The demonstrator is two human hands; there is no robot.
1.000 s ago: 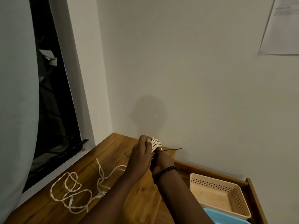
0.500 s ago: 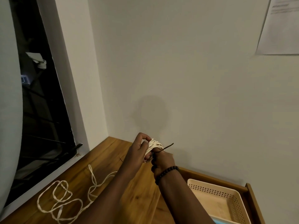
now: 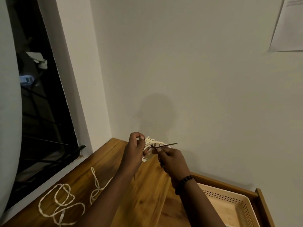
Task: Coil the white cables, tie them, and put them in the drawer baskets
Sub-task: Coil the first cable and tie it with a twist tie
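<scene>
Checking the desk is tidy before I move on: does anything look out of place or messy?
Yes. A loose white cable sprawls in untidy loops on the wooden desktop near the window, uncoiled and untied, outside the beige basket.

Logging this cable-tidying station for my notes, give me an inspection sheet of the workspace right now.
Surface: brown wooden desktop.
Job's things: coiled white cable bundle; thin dark tie across it; beige perforated plastic basket in the open drawer.
Clutter: nothing seen.
Grippers: left hand grips the bundle; right hand pinches the tie.
Cables: loose white cable sprawls on the desktop.
Surroundings: dark window, paper sheet on the wall.
</scene>
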